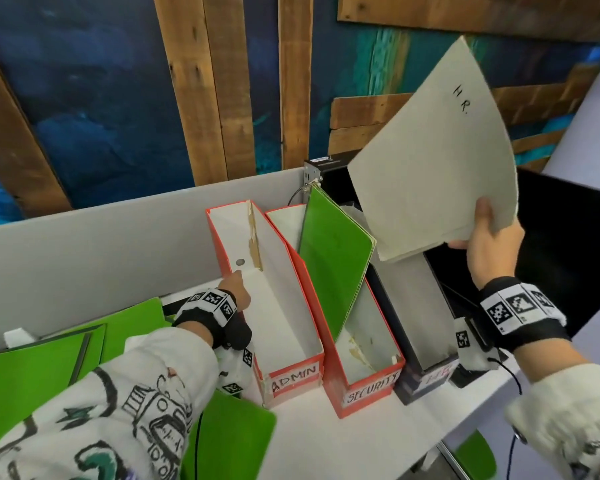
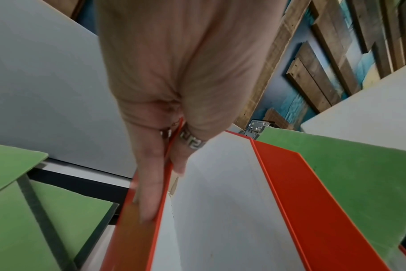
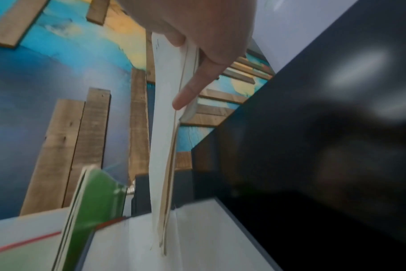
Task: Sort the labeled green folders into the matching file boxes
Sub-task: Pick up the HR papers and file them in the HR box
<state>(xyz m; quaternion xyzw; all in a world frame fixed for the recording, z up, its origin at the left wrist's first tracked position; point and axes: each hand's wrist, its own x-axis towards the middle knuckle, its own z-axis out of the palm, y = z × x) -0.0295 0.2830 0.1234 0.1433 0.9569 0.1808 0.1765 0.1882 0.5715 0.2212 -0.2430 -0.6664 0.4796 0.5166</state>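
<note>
My right hand (image 1: 489,244) pinches the lower corner of a folder (image 1: 440,157) whose pale side reads "HR". It hangs tilted above the dark HR file box (image 1: 426,375) at the right; in the right wrist view the folder (image 3: 162,165) shows edge-on with its lower end over the box. My left hand (image 1: 238,289) pinches the left wall of the red ADMIN box (image 1: 291,375), fingers (image 2: 151,183) outside and thumb inside. The red SECURITY box (image 1: 371,389) stands between them with a green folder (image 1: 333,258) leaning in it.
More green folders (image 1: 42,362) lie in a pile at the left on the white desk (image 1: 326,441), another (image 1: 232,441) near the front edge. A grey partition (image 1: 84,237) runs behind the boxes. A black monitor (image 1: 568,258) stands at the right.
</note>
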